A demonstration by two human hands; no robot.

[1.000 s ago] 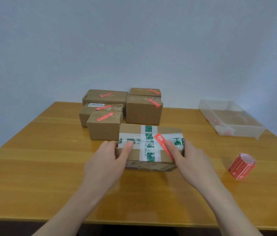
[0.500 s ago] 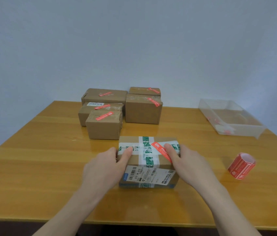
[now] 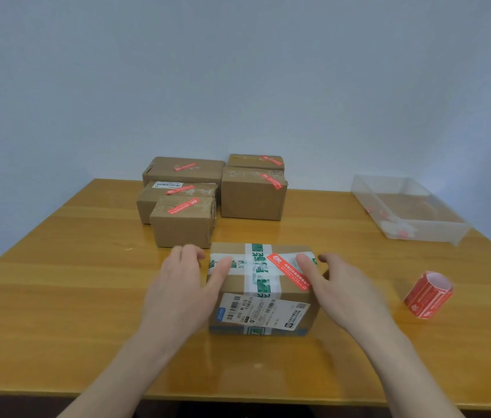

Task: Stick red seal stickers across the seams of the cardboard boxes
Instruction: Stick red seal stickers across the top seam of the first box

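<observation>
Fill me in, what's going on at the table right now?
A person grips the taped box at both sides, left hand and right hand, thumbs on top. A red seal sticker already lies diagonally across its tape. Five boxes behind it carry red stickers too. The sticker roll lies on the table to the right.

The nearest box (image 3: 235,285) was brown cardboard crossed by white tape (image 3: 263,286) printed with green characters, and it bore a red sticker (image 3: 288,270) lettered in white and a white label (image 3: 268,312) with black barcode lines. The boxes at the back (image 3: 251,203) were the same plain brown, each marked with a red sticker, and the sticker roll (image 3: 428,295) was red outside and white inside. The counter (image 3: 87,297) was honey-yellow wood with long grain streaks, the tray (image 3: 437,233) clear with red and white scraps, and the wall (image 3: 238,70) pale blue-grey.
</observation>
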